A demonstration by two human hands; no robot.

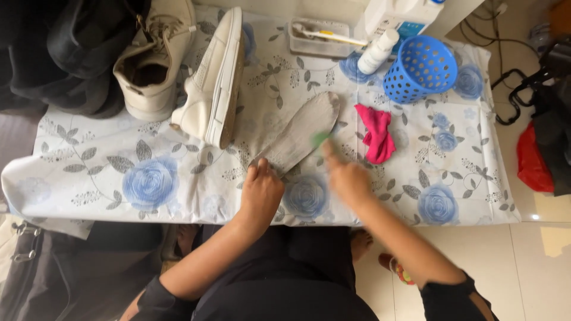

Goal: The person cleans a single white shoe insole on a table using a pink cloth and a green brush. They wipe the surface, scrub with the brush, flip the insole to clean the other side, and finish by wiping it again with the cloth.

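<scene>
A grey, dirty shoe insole (303,131) lies flat on the table with a blue-rose cloth (148,178). My left hand (260,193) presses down on the insole's near end with fingers together. My right hand (347,175) is blurred and grips a small green brush (321,138) whose head rests on the insole's right edge. Two off-white shoes stand at the back left, one upright (151,59) and one tipped on its side (214,83).
A pink rag (376,134) lies right of the insole. A blue perforated basket (421,68), a white bottle (378,52), a larger white jug (398,15) and a small tray with a toothbrush (318,37) sit at the back. Dark bags flank the table.
</scene>
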